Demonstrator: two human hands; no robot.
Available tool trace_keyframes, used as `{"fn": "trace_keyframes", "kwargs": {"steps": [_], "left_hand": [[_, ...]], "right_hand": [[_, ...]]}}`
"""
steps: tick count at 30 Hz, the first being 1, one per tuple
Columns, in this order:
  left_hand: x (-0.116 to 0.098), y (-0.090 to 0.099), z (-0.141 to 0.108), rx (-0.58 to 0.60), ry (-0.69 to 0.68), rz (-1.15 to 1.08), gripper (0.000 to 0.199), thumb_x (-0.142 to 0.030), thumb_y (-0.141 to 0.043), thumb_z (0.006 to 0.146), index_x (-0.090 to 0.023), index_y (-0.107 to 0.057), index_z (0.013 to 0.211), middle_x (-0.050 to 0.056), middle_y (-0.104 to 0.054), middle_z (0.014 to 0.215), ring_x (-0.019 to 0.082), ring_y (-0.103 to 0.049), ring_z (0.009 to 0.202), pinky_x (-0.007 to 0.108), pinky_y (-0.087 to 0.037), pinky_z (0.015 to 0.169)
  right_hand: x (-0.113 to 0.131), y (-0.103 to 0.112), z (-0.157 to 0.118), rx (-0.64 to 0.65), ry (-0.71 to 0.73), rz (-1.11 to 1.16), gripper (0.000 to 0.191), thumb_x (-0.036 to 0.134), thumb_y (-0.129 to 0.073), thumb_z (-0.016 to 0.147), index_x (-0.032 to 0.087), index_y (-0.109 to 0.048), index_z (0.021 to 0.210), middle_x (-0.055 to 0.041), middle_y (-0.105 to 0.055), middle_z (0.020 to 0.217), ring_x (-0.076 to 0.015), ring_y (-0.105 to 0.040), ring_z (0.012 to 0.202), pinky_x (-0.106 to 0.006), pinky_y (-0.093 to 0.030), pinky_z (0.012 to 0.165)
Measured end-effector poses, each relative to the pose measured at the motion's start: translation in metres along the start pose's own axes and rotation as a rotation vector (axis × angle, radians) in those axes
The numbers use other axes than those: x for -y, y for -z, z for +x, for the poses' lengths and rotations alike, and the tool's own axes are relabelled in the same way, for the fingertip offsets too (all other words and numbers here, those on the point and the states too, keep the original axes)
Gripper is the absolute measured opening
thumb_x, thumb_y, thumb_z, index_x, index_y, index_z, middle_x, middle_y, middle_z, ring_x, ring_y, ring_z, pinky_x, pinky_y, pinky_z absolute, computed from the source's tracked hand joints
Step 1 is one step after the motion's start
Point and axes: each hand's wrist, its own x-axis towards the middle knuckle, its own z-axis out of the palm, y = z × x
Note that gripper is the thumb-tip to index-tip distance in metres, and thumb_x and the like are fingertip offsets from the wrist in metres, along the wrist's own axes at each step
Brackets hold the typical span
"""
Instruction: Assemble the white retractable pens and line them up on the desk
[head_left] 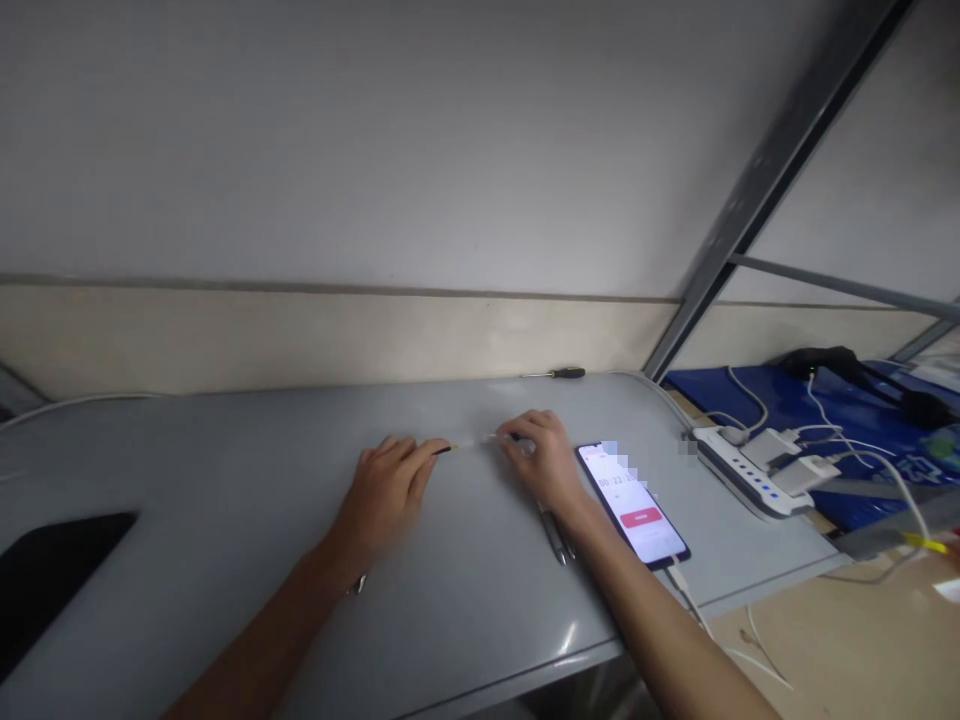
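Observation:
Over the grey desk [247, 470], my left hand [390, 490] pinches a thin dark rod with a brass-coloured tip [447, 449], which looks like a pen refill and points right. Facing it, my right hand [544, 465] has thumb and forefinger closed on a small translucent piece [489, 438], too blurred to name. A narrow gap seems to lie between the two, though blur makes this hard to judge. Under my right wrist lie slim dark pens [555, 538], partly hidden. A shiny metal end [360, 584] peeks out beneath my left wrist.
Right of my right hand lies a lit phone [634, 505] on a charging cable. Beyond it is a white power strip [750, 475] with plugged-in adapters. A screwdriver [568, 373] rests by the wall. A black flat object [60, 570] covers the desk's left side.

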Motion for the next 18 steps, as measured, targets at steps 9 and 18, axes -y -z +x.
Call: {"fn": "trace_keyframes", "kwargs": {"steps": [9, 18], "left_hand": [[-0.001, -0.0043, -0.0018, 0.026, -0.031, 0.018, 0.032, -0.022, -0.037, 0.097, -0.028, -0.063, 0.114, 0.002, -0.068, 0.091, 0.021, -0.057, 0.089, 0.037, -0.039, 0.084], [0.0005, -0.0019, -0.001, 0.006, 0.004, 0.048, 0.032, -0.022, -0.037, 0.097, -0.027, -0.063, 0.114, 0.003, -0.068, 0.091, 0.022, -0.058, 0.089, 0.038, -0.038, 0.082]], "right_hand": [[0.0059, -0.0068, -0.0047, 0.104, 0.141, 0.011, 0.017, 0.013, -0.065, 0.081, 0.023, -0.073, 0.093, -0.0061, -0.066, 0.088, -0.0222, -0.054, 0.085, -0.036, -0.043, 0.078], [-0.0015, -0.0007, -0.0006, 0.029, 0.081, 0.007, 0.014, 0.013, -0.066, 0.082, 0.022, -0.073, 0.09, -0.006, -0.066, 0.085, -0.022, -0.055, 0.084, -0.036, -0.044, 0.078]]}}
